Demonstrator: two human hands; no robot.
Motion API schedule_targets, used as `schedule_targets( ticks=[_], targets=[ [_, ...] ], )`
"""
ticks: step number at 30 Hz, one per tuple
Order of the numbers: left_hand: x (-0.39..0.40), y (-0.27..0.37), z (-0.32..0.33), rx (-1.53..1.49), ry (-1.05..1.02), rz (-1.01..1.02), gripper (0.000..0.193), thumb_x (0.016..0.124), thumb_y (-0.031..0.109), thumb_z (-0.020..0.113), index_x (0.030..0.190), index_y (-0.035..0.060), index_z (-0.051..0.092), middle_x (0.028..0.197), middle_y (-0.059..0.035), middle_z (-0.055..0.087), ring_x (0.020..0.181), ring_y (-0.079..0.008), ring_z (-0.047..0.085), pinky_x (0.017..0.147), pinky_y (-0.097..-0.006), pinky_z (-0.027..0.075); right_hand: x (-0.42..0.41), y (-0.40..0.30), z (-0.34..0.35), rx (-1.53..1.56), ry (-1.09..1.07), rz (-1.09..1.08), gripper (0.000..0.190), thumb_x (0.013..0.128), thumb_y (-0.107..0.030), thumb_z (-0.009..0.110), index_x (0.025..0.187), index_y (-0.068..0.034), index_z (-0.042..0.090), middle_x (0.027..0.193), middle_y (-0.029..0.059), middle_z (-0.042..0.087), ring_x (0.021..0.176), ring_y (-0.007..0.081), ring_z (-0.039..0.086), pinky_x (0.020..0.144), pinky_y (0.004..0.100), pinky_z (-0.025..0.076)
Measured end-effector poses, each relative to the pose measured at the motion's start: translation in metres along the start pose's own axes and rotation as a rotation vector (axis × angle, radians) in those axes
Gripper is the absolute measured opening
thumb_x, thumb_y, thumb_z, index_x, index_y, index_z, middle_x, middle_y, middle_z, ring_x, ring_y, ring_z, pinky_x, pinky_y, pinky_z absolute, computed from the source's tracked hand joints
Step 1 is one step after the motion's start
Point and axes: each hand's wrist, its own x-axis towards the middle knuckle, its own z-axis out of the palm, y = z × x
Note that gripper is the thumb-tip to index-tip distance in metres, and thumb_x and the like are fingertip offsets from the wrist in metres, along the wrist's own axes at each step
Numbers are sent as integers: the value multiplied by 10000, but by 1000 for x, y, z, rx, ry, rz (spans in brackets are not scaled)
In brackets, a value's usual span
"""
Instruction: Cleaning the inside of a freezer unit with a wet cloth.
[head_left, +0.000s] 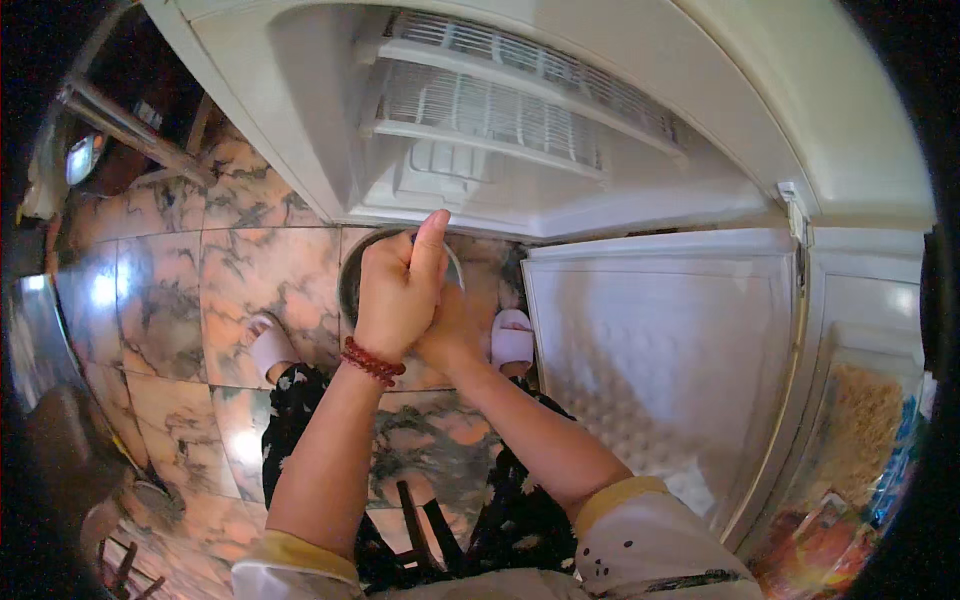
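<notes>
My left hand (397, 289), with a red bead bracelet on its wrist, is clasped against my right hand (448, 322) in front of me. The two hands touch, and the left covers most of the right. Whether a cloth or anything else lies between the palms is hidden. A round metal basin (349, 289) stands on the floor beneath them, partly covered by the hands. Just beyond is the open compartment of a white refrigerator (300, 97), with wire shelves (487, 97) inside.
The lower refrigerator door (660, 322) stands open at the right. Filled bags (862, 420) sit in another door's shelf at the far right. My slippered feet flank the basin on marble tiles (270, 277). A wooden stool (420, 525) is behind me.
</notes>
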Motion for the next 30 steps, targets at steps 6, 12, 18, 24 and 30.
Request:
schedule_targets(
  ticks=[6,12,18,24,30],
  targets=[
    [3,0,10,19,153,-12,594,945,397,494,539,-36,517,458,-87,451,452,-161,420,482,-339,374,11,36,18,72,147,-177,592,758,-289,695,1238,-50,444,1059,190,622,995,381,594,822,413,477],
    [7,-10,3,-60,238,-59,600,945,413,490,530,-20,498,458,-51,443,454,-131,408,466,-312,354,11,23,22,1,159,-130,555,742,-253,713,1202,-46,482,1062,187,616,1002,383,594,816,408,475],
    [5,-3,-5,-172,162,-109,577,960,401,468,535,13,504,476,-11,456,465,-108,421,462,-287,346,9,28,29,142,209,-259,556,688,-217,759,1141,-35,491,980,173,615,963,363,602,812,408,472],
    [5,1,-6,-272,19,-81,500,986,397,391,720,22,588,669,-38,555,654,-115,521,644,-261,421,11,25,-4,139,93,-304,766,671,-53,751,1346,-95,392,1190,113,520,1088,230,511,911,309,414],
    [3,-21,-20,-450,128,-142,519,967,461,380,1111,9,590,1039,-87,606,1000,-172,528,896,-314,395,-14,24,-55,884,-183,65,492,839,-193,661,1274,-98,452,1090,89,575,790,163,619,524,262,472]
  ],
)
